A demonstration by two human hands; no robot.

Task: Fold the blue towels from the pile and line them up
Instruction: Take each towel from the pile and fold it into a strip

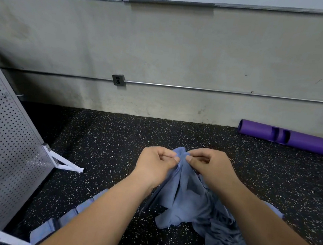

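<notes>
A blue towel (184, 192) hangs from both my hands above the speckled black floor. My left hand (155, 163) pinches its top edge on the left, and my right hand (209, 166) pinches the same edge close beside it. The towel's lower part drapes onto a crumpled pile of blue towels (222, 234) on the floor under my right forearm. Folded blue towels (62, 223) lie in a row at the lower left, partly hidden by my left forearm.
A grey perforated metal panel (4, 145) on white feet leans at the left. A purple tube (290, 139) lies along the wall at the right. A concrete wall with a socket (118, 80) and a conduit stands behind.
</notes>
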